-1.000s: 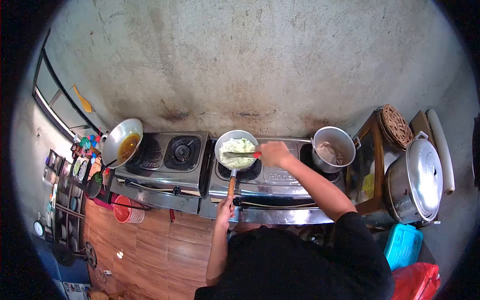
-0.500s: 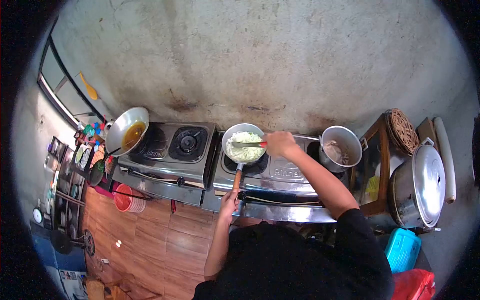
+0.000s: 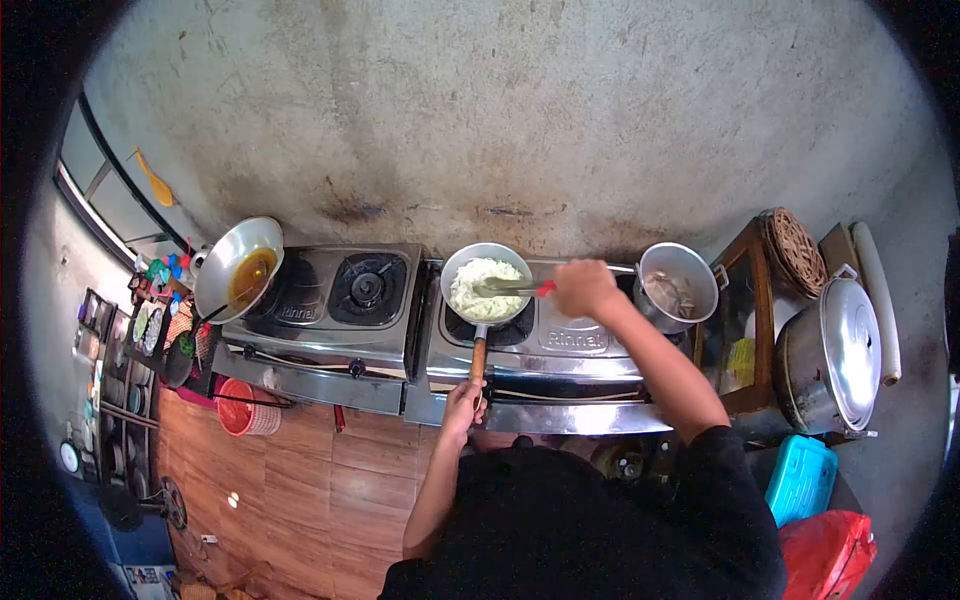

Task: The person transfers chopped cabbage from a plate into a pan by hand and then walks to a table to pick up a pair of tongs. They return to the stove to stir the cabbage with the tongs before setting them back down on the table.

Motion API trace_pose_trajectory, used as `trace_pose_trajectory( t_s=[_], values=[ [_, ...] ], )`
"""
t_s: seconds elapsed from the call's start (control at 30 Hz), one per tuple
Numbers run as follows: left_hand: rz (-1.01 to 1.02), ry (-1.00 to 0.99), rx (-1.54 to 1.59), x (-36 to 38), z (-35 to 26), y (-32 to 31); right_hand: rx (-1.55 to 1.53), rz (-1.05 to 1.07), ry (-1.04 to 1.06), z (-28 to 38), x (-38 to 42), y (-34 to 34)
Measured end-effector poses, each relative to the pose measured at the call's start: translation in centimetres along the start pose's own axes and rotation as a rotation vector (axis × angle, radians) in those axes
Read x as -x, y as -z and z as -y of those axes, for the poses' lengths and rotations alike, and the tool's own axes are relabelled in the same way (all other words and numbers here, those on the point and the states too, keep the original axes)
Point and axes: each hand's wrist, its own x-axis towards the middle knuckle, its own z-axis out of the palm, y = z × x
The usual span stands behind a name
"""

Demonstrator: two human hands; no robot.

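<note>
A light pan [image 3: 486, 254] sits on the left burner of the right stove, holding pale shredded food [image 3: 484, 283]. Its wooden handle [image 3: 478, 360] points toward me, and my left hand [image 3: 464, 407] is closed round the handle's lower end. My right hand [image 3: 585, 288], right of the pan, is closed on the red handle of a utensil [image 3: 515, 288]. The utensil's metal end reaches into the food; its exact shape is blurred.
A wok with brown liquid [image 3: 240, 268] stands on the left stove [image 3: 330, 340]. Right of the pan are a pot [image 3: 680, 287], a wooden cabinet [image 3: 757, 330] and a large lidded pot [image 3: 850, 355]. A pink basket [image 3: 249, 408] is on the floor.
My right hand has shifted right with the utensil, whose metal end still lies over the food. My left hand still holds the pan handle. The camera view has shifted slightly.
</note>
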Motion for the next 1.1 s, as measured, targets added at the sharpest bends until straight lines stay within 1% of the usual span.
trace_pose_trajectory(
  t_s=[0.13, 0.2, 0.3, 0.37, 0.47, 0.53, 0.63, 0.77, 0.83, 0.93, 1.0, 1.07, 1.1],
  values=[
    [0.057, 0.023, -0.021, -0.3, -0.4, 0.6, -0.050, -0.037, -0.053, -0.7, 1.3, 1.6],
    [0.083, 0.039, -0.051, -0.6, -0.4, 1.0, 0.001, 0.003, -0.119, 0.0, 1.1, 0.7],
    [0.122, 0.054, -0.098, -0.9, -0.8, 1.4, -0.100, -0.024, -0.108, 1.6, 0.3, -4.7],
    [0.143, 0.062, -0.137, -1.3, -0.6, 1.7, -0.143, -0.053, -0.121, 3.1, 1.2, -5.3],
    [0.182, 0.075, -0.152, -1.4, -0.9, 2.0, -0.209, -0.052, -0.100, 4.2, 3.1, -4.2],
    [0.217, 0.079, -0.155, -1.4, -1.2, 2.2, -0.147, -0.151, -0.028, 4.3, 4.4, -3.9],
    [0.280, 0.077, -0.120, -1.6, -1.3, 2.3, -0.106, -0.132, -0.050, 5.6, 6.1, -2.7],
    [0.300, 0.097, -0.165, -2.1, -1.3, 2.8, -0.047, -0.083, -0.106, 5.4, 4.9, -4.5],
    [0.320, 0.104, -0.173, -2.1, -1.6, 2.7, 0.049, -0.157, -0.111, 4.4, 3.9, -4.9],
    [0.335, 0.110, -0.163, -1.9, -2.3, 3.0, 0.044, -0.202, -0.123, 3.8, 3.6, -3.6],
    [0.330, 0.120, -0.173, -1.6, -2.6, 3.0, 0.029, -0.184, -0.141, 4.2, 3.8, -2.1],
    [0.338, 0.112, -0.173, -2.2, -2.0, 3.1, 0.046, -0.158, -0.249, 4.6, 3.8, -1.3],
    [0.344, 0.104, -0.179, -2.4, -1.7, 3.2, 0.033, -0.174, -0.261, 3.9, 3.2, -2.5]
  ],
)
